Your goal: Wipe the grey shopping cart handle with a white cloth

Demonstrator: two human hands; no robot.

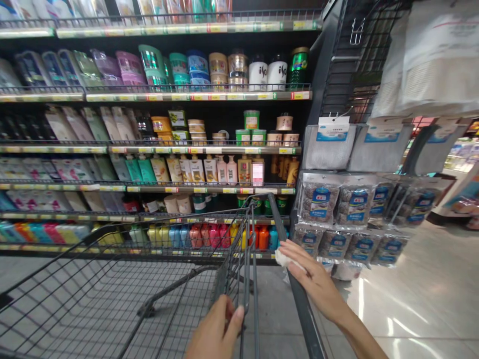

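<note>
A black wire shopping cart (112,299) stands before me, its dark handle bar (301,306) running along the right side. My right hand (316,281) lies over that bar, pressing a crumpled white tissue (286,259) against it with the fingers. Low in the middle, my left hand (219,329) is closed, fingers curled and thumb near the index finger. It is beside the cart's folded wire back panel (243,259); whether it grips a wire or something small is hidden by the curled fingers. The basket's wire mesh shows the grey floor through it.
Shelves (179,94) of bottles, jars and tubs fill the wall ahead. To the right, packs of steel scourers (320,202) and grey cloths (329,144) hang on hooks near the handle. Shiny tiled floor (404,299) stretches to the right.
</note>
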